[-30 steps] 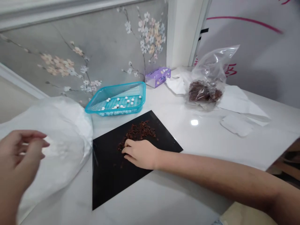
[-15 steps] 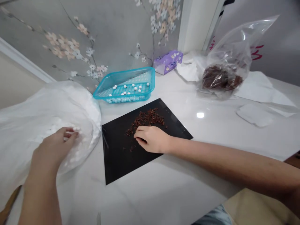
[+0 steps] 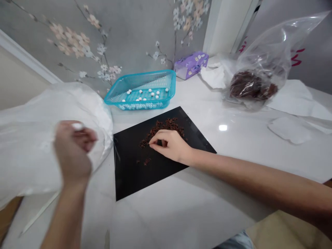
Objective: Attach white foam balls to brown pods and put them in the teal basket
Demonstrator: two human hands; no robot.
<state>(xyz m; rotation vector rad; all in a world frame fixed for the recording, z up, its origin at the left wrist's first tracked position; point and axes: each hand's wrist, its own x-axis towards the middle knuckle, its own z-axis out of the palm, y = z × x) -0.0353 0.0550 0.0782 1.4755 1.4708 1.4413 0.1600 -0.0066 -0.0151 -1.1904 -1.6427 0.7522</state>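
Observation:
My left hand [image 3: 75, 152], smeared by motion, is raised in front of the large white bag [image 3: 46, 103]. Its fingers are curled, and a small white ball [image 3: 77, 126] shows at the thumb and forefinger. On a black sheet [image 3: 132, 180] lies a heap of small dark reddish-brown pieces [image 3: 168, 124]. My right hand [image 3: 172, 145] rests over the near edge of that heap, thumb and forefinger pinched together; whatever is between the tips is too small to make out.
Behind the sheet stands a turquoise basket [image 3: 140, 77] with several white balls, some with a dark spot. A purple tissue box [image 3: 192, 65] is against the wall. A clear plastic bag [image 3: 261, 79] of brown material stands at right, near white paper [image 3: 287, 129].
My left hand has come out of the white bag, turning up, and now has a white ball. My right hand stays at the heap, its pinch shifted slightly. The view has shifted a little.

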